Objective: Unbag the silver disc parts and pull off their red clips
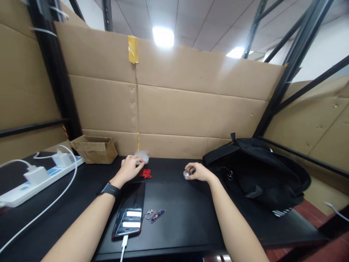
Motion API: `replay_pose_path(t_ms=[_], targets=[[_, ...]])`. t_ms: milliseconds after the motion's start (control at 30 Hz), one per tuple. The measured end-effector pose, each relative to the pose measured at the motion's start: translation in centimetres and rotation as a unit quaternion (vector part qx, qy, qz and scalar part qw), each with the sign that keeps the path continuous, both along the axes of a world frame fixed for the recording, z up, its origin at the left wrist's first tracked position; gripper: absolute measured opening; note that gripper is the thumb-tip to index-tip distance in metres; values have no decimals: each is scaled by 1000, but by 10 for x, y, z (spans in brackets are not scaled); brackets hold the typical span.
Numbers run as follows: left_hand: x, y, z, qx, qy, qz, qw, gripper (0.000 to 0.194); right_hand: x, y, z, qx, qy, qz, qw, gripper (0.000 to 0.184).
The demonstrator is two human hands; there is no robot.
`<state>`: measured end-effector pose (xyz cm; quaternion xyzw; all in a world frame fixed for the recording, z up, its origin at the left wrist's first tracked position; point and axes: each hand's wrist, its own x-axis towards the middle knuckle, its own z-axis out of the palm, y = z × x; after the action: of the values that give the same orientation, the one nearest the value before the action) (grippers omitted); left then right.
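My left hand reaches to the back of the black table, thumb and fingers curled together at a whitish, see-through plastic piece. That piece is blurred, and the fingers hide part of it. Just in front lies a small bunch of red, cord-like pieces. Farther right, my right hand grips a small round, shiny clear or silvery object low at the tabletop. Its exact kind is not clear. Between my forearms are a dark phone or tablet and a keyring with a colourful tag.
A white cable runs from the dark device. At left stand a power strip with plugged-in chargers and an open cardboard box. A black backpack lies at right. Cardboard panels wall the back.
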<state>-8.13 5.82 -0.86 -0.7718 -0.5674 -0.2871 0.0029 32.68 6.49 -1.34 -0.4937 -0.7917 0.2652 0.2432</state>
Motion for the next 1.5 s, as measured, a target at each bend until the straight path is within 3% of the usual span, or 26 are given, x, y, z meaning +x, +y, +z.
replay_pose_path(t_ms=[100,233,333,433,567,667,733,900,1100,1233,1500], targets=[[6,-8,7,18,-20,-14,1000,30,1,2,-5,8,13,-6,1000,44],[15,-25,24,47,-70,-92,992,34,1,3,-11,16,31,-8,999,44],[13,-38,24,36,-102,-115,987,39,0,0,-15,26,40,-14,999,42],[-5,-53,4,25,-133,-77,988,49,0,-4,-20,36,44,-28,998,43],[-39,-84,-40,-16,-138,-27,990,53,2,-11,-27,63,36,-74,995,56],[-57,-117,-65,-61,-79,21,995,52,2,-18,-28,84,23,-100,991,57],[-61,-137,-72,-93,-17,55,994,53,-1,-25,-28,92,12,-112,989,57],[-49,-171,-63,-156,95,123,975,60,-13,-62,-34,92,-26,-165,982,66],[-39,-180,-53,-149,130,131,971,61,-24,-134,-46,105,-146,-264,948,62],[-40,-181,-55,-122,112,131,978,59,-29,-171,-44,118,-213,-270,931,60],[-37,-200,-61,-93,112,127,981,57,-43,-205,-41,94,-267,-270,920,64]])
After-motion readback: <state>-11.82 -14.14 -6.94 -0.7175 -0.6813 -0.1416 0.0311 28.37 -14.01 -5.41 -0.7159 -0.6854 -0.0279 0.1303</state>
